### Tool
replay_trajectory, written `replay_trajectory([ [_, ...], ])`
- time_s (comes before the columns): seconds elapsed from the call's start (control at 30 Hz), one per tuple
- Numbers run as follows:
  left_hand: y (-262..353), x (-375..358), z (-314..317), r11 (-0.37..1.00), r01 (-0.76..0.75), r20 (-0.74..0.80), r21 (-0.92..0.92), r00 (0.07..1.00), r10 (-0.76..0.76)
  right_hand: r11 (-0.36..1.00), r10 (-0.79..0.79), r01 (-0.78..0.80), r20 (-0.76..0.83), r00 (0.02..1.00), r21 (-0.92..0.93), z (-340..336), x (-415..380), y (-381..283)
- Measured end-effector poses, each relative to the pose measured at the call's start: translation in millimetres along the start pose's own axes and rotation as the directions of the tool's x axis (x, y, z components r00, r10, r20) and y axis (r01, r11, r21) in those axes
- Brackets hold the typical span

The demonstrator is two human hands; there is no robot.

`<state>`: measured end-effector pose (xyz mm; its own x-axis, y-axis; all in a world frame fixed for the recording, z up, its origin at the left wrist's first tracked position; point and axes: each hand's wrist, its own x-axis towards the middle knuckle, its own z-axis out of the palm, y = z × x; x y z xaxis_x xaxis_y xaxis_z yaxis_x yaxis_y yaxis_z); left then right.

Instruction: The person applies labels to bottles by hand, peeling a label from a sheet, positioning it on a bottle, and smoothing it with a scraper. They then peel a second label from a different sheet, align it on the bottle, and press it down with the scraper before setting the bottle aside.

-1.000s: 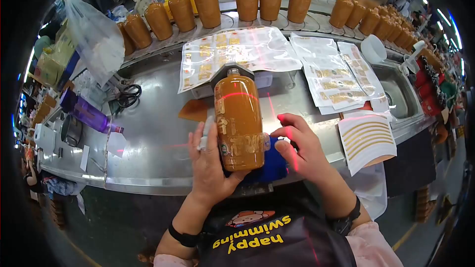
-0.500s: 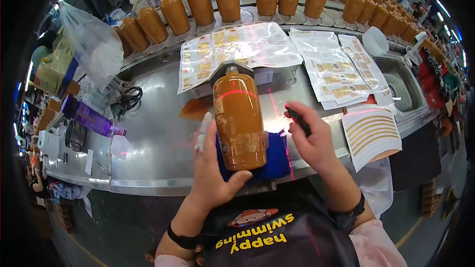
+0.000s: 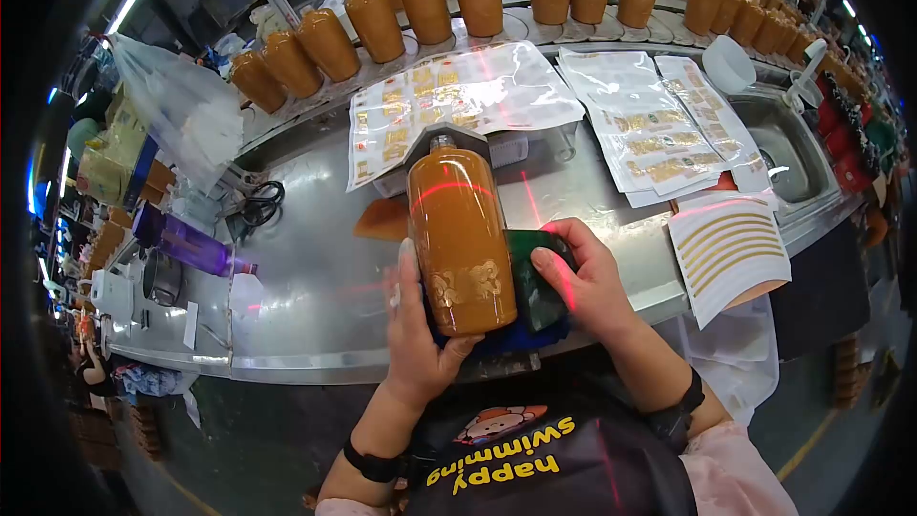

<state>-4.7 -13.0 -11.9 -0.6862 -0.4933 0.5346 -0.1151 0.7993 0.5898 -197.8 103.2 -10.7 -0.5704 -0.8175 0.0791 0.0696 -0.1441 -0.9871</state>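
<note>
A brown glazed bottle lies tilted in front of me, its neck toward a dark angular rest. A gold pattern shows near its base. My left hand holds the bottle's lower left side, with the thumb under the base. In my right hand is a dark green flat piece, pinched between thumb and fingers and close against the bottle's right side. A blue cloth lies beneath, mostly hidden. A red laser line crosses the upper part of the bottle.
Label sheets lie behind the bottle, with more sheets to the right and a gold-striped sheet nearer me. Several brown bottles stand on the conveyor. A purple bottle lies left; a sink is at right.
The bottle has turned, so its side label is out of view and a gold pattern faces up. My right hand has moved left, bringing the green piece beside the bottle. The conveyor bottles have shifted.
</note>
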Motion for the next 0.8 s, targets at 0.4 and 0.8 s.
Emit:
replay_trajectory([
  [0.4, 43, 30, -5, 0.697, -0.509, 0.338, 0.505, 0.86, 0.383, 0.998, 0.017, -0.017, 0.011, 1.0, -0.057, -12, 6, -4],
  [0.8, 17, 15, -6, 0.941, -0.18, 0.022, 0.288, 0.983, 0.181, 0.982, 0.136, -0.167, 0.275, 0.952, 0.093, -18, 4, -27],
])
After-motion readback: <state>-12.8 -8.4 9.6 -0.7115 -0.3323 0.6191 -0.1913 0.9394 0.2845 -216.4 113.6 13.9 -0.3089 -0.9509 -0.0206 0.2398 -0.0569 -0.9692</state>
